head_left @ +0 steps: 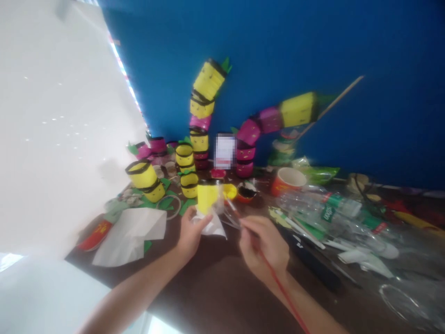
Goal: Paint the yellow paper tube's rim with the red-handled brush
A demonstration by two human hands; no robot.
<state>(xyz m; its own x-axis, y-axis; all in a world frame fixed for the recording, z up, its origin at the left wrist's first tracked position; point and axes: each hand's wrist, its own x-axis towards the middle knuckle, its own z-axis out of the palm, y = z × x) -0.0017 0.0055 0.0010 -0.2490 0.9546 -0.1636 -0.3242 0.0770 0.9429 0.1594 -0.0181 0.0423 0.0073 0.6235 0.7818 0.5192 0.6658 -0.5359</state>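
Near the middle of the table, my left hand (189,235) is closed around the lower part of a yellow-painted cup (206,198), with a piece of white paper (214,227) between hand and cup. The cup's right side looks clear and unpainted. My right hand (264,243) grips a paintbrush (273,273) with a long red handle, its bristles pointing up and left. The brush tip is at or just over a small dish of yellow paint (230,190); contact is too blurred to tell. Beside that dish sits a bowl of black paint (246,194).
Yellow and magenta painted cups with black rims (146,175) stand at the back left, some stacked into leaning columns (200,141). On the right are a red paper cup (288,181), clear plastic bottles (333,208) and scraps. A white sheet (134,232) lies at left.
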